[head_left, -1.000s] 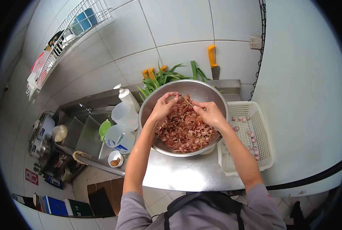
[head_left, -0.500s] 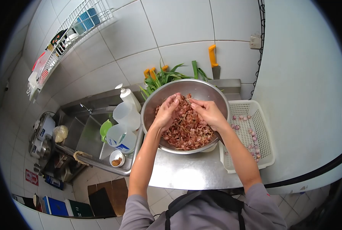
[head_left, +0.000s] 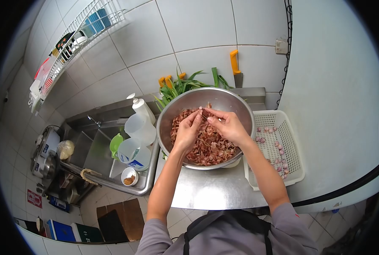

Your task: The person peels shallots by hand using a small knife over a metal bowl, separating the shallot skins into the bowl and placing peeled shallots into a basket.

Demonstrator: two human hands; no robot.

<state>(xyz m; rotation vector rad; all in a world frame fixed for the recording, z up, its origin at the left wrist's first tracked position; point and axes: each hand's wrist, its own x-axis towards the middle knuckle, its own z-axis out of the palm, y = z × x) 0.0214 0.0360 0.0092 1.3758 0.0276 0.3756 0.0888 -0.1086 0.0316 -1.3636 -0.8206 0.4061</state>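
Note:
A wide steel bowl (head_left: 236,100) on the counter holds a heap of loose reddish-brown shallot skins (head_left: 210,151). Over the heap, my left hand (head_left: 188,131) and my right hand (head_left: 228,128) meet at the fingertips. Both are closed in a pinch on a small shallot (head_left: 201,111), mostly covered by the fingers. To the right of the bowl, a white perforated basket (head_left: 297,146) holds several small pinkish shallots (head_left: 278,145), and my right forearm crosses over its left side.
Green leaves (head_left: 181,87) lie behind the bowl, near an orange-handled knife (head_left: 235,63) upright at the wall. Left are a steel sink (head_left: 97,146), a white pump bottle (head_left: 142,108), clear plastic containers (head_left: 139,128) and a small white cup (head_left: 129,173). A pale panel (head_left: 333,97) borders the right.
My left hand has turned and shifted slightly right, and the fingertips of both hands have come together. The shallots in the basket lie as before.

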